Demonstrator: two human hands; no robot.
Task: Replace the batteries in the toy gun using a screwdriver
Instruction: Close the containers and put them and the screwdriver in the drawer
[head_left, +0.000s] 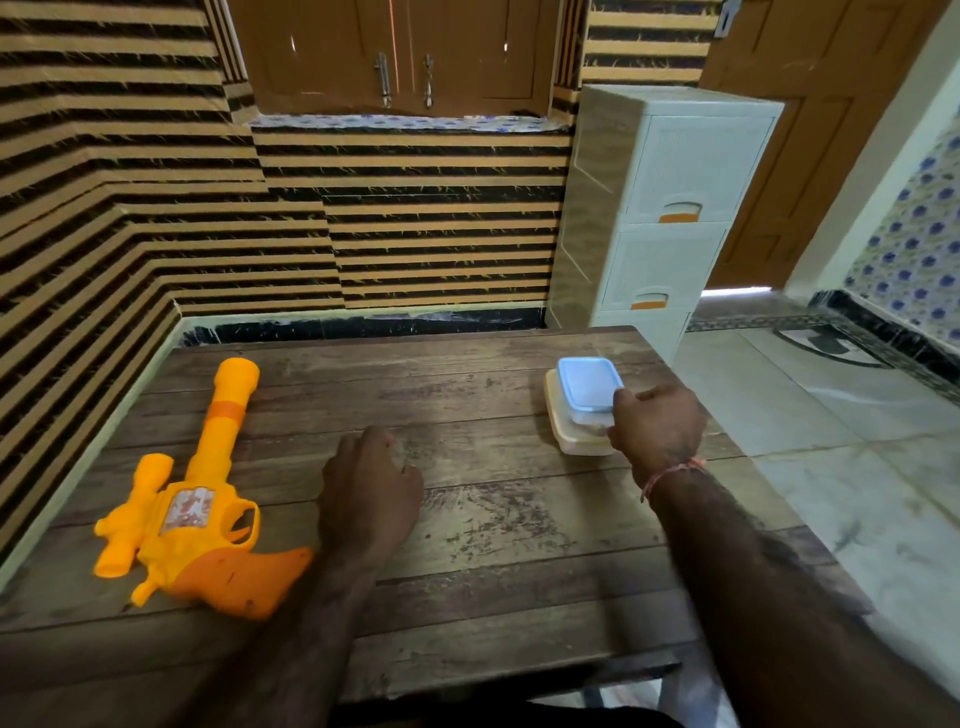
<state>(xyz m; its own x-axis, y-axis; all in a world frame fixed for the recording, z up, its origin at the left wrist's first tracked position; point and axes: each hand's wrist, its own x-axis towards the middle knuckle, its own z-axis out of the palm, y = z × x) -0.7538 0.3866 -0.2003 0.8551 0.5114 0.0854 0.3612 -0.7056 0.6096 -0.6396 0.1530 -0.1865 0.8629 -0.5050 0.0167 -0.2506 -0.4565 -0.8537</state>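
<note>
From the head view, the task seems hardly begun: the toy gun (192, 499) lies closed on the left of the desk (519, 545), and no screwdriver or batteries show. The left hand (369, 493) rests on the desk, fingers loosely curled and empty. The right hand (657, 428) grips the stacked boxes (582, 405), perhaps holding the tools.
</note>
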